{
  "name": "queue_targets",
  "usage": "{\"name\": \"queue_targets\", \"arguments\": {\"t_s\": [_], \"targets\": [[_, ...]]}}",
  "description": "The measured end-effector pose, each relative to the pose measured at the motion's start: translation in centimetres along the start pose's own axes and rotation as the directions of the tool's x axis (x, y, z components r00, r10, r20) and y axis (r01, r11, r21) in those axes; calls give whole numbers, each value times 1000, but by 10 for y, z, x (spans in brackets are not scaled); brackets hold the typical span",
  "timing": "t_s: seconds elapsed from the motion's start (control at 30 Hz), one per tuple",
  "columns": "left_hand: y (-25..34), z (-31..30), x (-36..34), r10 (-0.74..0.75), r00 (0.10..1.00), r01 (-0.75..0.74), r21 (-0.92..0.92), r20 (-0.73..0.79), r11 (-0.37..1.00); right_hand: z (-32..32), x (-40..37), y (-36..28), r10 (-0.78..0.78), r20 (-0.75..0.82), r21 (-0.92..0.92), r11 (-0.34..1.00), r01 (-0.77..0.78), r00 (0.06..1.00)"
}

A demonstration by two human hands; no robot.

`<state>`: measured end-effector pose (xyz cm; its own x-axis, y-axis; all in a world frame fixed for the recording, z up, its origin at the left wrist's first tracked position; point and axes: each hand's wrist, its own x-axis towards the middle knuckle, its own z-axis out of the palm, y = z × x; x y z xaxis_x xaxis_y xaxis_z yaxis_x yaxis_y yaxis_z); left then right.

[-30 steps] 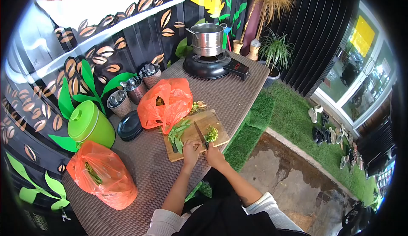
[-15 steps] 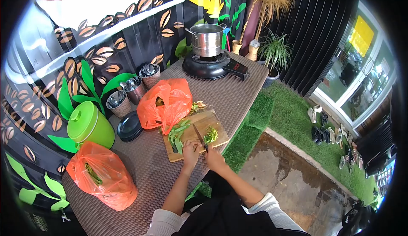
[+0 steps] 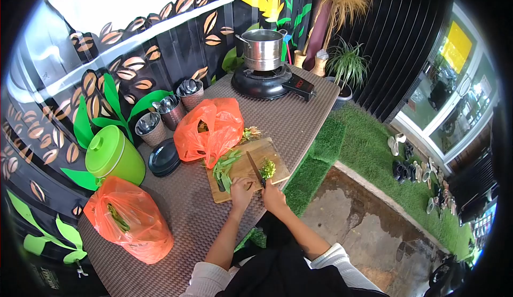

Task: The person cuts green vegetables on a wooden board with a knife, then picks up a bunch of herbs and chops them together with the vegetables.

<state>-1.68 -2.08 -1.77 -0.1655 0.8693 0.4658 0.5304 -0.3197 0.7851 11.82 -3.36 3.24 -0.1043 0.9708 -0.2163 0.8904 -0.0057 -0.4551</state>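
Note:
My right hand (image 3: 273,196) is closed around the handle of a knife (image 3: 255,165), whose blade points up and away over the wooden cutting board (image 3: 262,150). Close beside it, my left hand (image 3: 242,189) has its fingers curled at the lower ends of long green leafy vegetables (image 3: 226,167) on the board's left side. To the right of the blade lies a small heap of chopped green pieces (image 3: 267,168). An orange plastic bag (image 3: 211,128) stands just behind the board, with cut stem ends (image 3: 251,133) beside it.
A metal pot (image 3: 262,50) sits on a black portable stove (image 3: 260,83) at the table's far end. Along the wall stand cups of cutlery (image 3: 170,111), black plates (image 3: 164,158) and a green lidded bucket (image 3: 115,157). Another orange bag (image 3: 128,225) is at the left.
My right hand and the knife have shifted very slightly, with the blade angled a little more upright. My left hand stays by the leafy vegetables. The view has moved slightly.

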Motion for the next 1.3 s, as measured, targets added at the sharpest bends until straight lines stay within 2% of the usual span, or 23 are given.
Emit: {"name": "queue_targets", "arguments": {"t_s": [0.13,0.2,0.23,0.3,0.33,0.4,0.5,0.57,0.7,0.87,0.93,1.0,1.03,1.1,1.3], "targets": [[3,0,1,11,1000,-11,24,8,1000,-1,1,0,-24,18,20,1000,23,1000],[2,2,1,-148,988,151,-81,38,985,0,-3,0,-29,-1,23,999,29,1000],[0,5,1,-148,988,151,-83,43,985,-1,-6,-1,-37,-20,27,999,37,999],[-4,8,2,-214,977,210,-258,14,943,-1,-12,-4,-10,-10,59,998,11,1000],[-5,8,2,-214,977,210,-257,14,943,-2,-14,-6,10,2,91,996,-10,1000],[-7,8,2,-158,987,159,-149,14,976,2,-20,-9,17,7,70,997,-18,1000],[-5,5,2,-174,985,175,-81,15,981,13,-25,-14,47,-4,54,997,-47,999],[-1,3,3,-142,990,142,-89,6,986,19,-19,-15,71,-16,55,996,-70,997],[1,3,2,-96,995,96,-73,7,993,17,10,-8,5,-27,68,998,-3,1000],[-2,3,1,-141,990,142,-96,21,985,2,2,-3,-21,0,72,997,21,1000],[1,1,2,-161,987,162,-85,24,983,7,-9,-1,-73,-36,59,995,76,997],[3,0,2,-47,999,47,63,-6,997,4,-13,-2,-48,-5,73,996,48,999],[4,0,2,-46,999,46,61,-4,997,1,-15,-3,-20,25,86,996,18,1000],[6,-2,2,48,999,-50,105,16,993,-1,-13,2,-28,29,79,997,26,999],[16,-4,-1,93,993,-104,186,67,977,-2,-9,12,-74,28,18,997,74,997]]}}
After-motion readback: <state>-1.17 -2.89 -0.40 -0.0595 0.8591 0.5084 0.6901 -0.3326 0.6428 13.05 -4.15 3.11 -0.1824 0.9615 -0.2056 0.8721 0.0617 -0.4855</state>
